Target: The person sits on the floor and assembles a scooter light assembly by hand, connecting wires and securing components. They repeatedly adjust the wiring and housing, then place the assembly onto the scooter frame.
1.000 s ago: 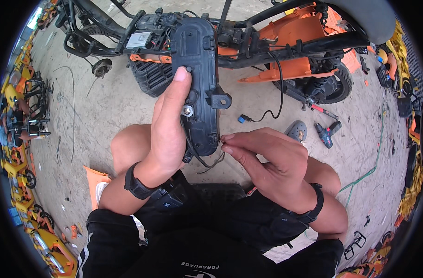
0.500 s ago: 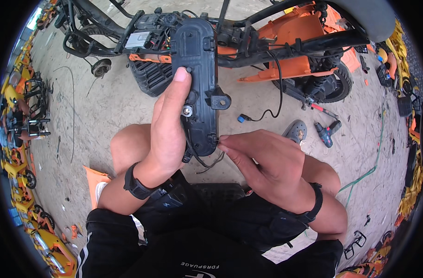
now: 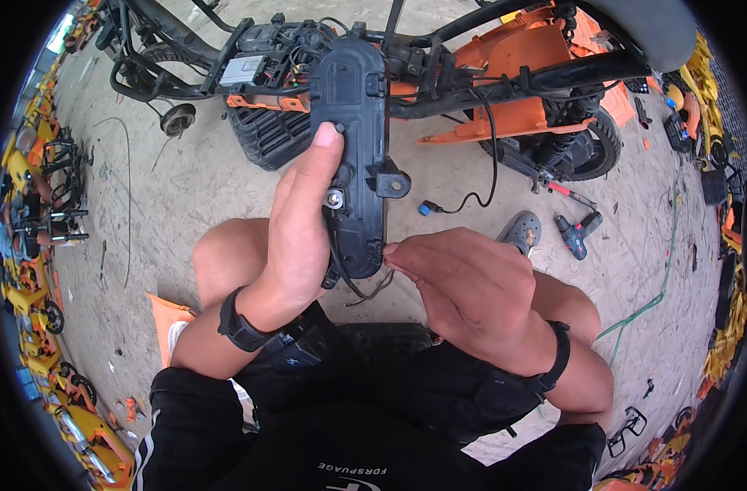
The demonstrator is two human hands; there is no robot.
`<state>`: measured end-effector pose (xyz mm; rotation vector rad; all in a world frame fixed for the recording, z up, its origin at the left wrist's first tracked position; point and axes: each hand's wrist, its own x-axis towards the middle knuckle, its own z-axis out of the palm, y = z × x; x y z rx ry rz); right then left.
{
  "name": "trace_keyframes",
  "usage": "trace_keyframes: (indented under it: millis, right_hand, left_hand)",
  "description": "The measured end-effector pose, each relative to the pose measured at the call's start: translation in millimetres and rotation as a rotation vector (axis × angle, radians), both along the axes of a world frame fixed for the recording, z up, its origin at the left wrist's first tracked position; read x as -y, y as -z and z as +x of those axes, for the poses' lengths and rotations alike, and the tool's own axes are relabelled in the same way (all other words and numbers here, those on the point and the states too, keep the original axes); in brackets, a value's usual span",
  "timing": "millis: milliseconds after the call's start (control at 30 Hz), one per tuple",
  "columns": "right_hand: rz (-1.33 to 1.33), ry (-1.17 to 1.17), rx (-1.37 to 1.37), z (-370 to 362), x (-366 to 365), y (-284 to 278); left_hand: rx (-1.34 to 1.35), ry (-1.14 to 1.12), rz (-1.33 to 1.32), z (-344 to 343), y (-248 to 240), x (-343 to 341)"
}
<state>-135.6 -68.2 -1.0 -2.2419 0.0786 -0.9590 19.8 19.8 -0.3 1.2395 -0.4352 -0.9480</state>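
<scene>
My left hand [image 3: 295, 221] is closed around a long black plastic housing [image 3: 353, 90] with rounded ends, its thumb flat on the face. The housing stands nearly upright in front of me. A silver bolt [image 3: 334, 199] sits near its left edge, and a tab with a hole [image 3: 394, 186] juts out on the right. My right hand [image 3: 476, 282] is closed in a pinch at the housing's lower right edge; anything between the fingertips is too small or hidden to make out. A thin black cable [image 3: 361, 292] loops below the housing.
Beyond my hands stands a partly stripped scooter frame [image 3: 512, 86] with orange panels. From it hangs a cable with a blue connector [image 3: 426, 209]. A cordless drill [image 3: 578, 235] and a red-handled tool [image 3: 571, 195] lie on the floor at right. Yellow vehicle parts [image 3: 42, 335] line the left side.
The housing has shifted slightly right and down with my left hand. My right hand has rolled a little, its fingers drawn closer together at the same lower edge.
</scene>
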Motion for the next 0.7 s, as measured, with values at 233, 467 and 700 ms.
trace_keyframes:
  millis: [233,467,700]
  right_hand:
    - [0.045,0.062,0.009,0.6,-4.5,-2.7]
    - [0.009,0.064,0.001,2.5,-5.2,-3.4]
    - [-0.163,0.026,0.047,0.8,0.4,0.9]
  left_hand:
    - [-0.050,-0.006,0.001,0.0,-0.8,2.1]
    - [-0.063,-0.011,0.002,-1.4,-2.0,1.4]
    - [-0.155,0.033,-0.009,-0.4,-1.1,-3.8]
